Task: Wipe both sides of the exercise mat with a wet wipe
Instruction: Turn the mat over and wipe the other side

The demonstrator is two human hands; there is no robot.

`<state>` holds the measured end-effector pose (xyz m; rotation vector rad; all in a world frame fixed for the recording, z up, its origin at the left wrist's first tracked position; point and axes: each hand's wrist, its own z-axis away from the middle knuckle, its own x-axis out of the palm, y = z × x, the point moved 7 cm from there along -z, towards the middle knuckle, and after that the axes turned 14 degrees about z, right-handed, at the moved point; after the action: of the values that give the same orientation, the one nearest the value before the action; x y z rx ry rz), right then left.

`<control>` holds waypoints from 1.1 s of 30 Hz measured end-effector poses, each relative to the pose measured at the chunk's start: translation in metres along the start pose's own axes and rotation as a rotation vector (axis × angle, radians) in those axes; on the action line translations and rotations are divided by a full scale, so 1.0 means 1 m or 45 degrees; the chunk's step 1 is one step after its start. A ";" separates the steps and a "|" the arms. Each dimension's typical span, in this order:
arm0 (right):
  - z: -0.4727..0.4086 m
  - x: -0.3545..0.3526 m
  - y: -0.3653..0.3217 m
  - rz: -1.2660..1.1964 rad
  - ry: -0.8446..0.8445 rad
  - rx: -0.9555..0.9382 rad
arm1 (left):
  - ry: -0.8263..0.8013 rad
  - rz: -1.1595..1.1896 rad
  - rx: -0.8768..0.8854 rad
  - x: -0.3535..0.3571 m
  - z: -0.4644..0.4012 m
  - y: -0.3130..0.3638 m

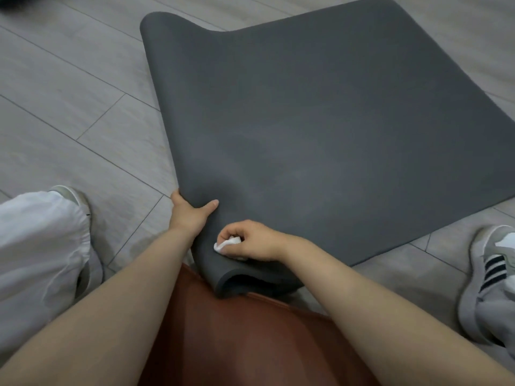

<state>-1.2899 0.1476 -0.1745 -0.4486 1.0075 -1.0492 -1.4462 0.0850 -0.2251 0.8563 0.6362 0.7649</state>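
**Mat half-unrolled, wipe at near end**

Dark grey matte foam exercise mat (pixel 320 129) lies spread on the pale grey wood-plank floor (pixel 69 107), running from near centre to far right. Surface is plain, with faint lighter smears mid-mat. Far-left corner curls up; near end is lifted off the floor and curls under into a loose roll, resting against the reddish-brown leather seat (pixel 237 338).

Left hand (pixel 189 214) grips the mat's near-left edge: thumb on top, fingers wrapped under the edge.

Right hand (pixel 250 240) has its fingers curled tight round a small crumpled white wet wipe (pixel 227 243), which it presses on the mat's near curl, just right of the left hand.

Grey striped sneaker (pixel 487 274) is near right, off the mat. White trouser leg (pixel 39 246) is near left.
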 end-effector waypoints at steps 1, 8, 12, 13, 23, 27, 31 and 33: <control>0.000 0.000 0.007 0.168 -0.006 0.014 | 0.018 0.030 -0.001 0.000 0.000 0.003; 0.051 -0.053 0.086 0.605 0.639 0.455 | 0.012 0.210 -0.115 0.000 -0.012 0.018; 0.093 -0.096 0.135 0.535 0.978 0.793 | 0.049 0.141 -0.044 0.000 -0.017 0.021; 0.108 -0.106 0.154 0.483 1.059 0.907 | 0.045 0.145 -0.029 0.001 -0.018 0.023; 0.216 -0.113 0.264 -0.431 1.466 1.769 | 0.178 -0.162 0.163 0.005 -0.018 0.021; 0.220 -0.094 0.262 -0.823 1.653 1.597 | 0.153 -0.353 0.263 0.010 -0.007 0.023; 0.212 -0.094 0.266 -1.034 1.530 1.428 | 0.148 -0.349 0.238 0.010 -0.010 0.021; 0.216 -0.098 0.264 -1.091 1.538 1.469 | 0.157 -0.324 0.232 0.011 -0.012 0.020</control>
<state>-0.9857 0.3262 -0.2129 0.9297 0.9809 -2.5750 -1.4557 0.1071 -0.2164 0.8777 0.9166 0.5376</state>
